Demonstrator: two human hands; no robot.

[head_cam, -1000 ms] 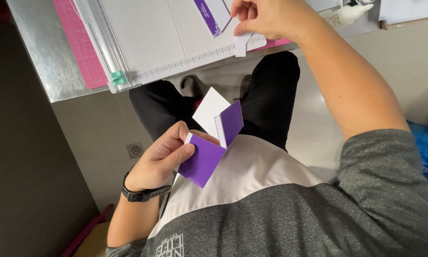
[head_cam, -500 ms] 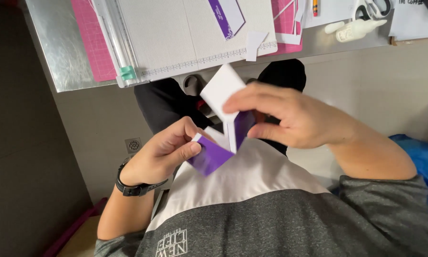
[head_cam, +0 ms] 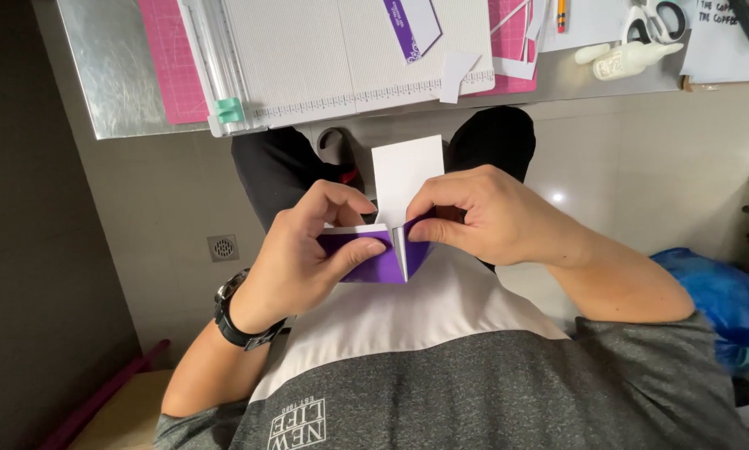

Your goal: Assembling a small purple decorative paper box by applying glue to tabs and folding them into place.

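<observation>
Now both hands, left hand (head_cam: 308, 250) and right hand (head_cam: 483, 217), pinch the purple-and-white folded card (head_cam: 387, 254) below the steel table (head_cam: 116, 75), over pale floor tiles (head_cam: 166, 208).

Two hands are showing: the left hand (head_cam: 304, 254) and the right hand (head_cam: 483, 217), both gripping one folded purple and white card (head_cam: 387, 254). One paper trimmer (head_cam: 341, 58) is lying at the tabletop's near edge, with one pink mat (head_cam: 170, 62) beside it. One glue bottle (head_cam: 629, 58), one pair of scissors (head_cam: 654, 21) and one pencil (head_cam: 561, 15) are sitting toward the far right corner.
</observation>
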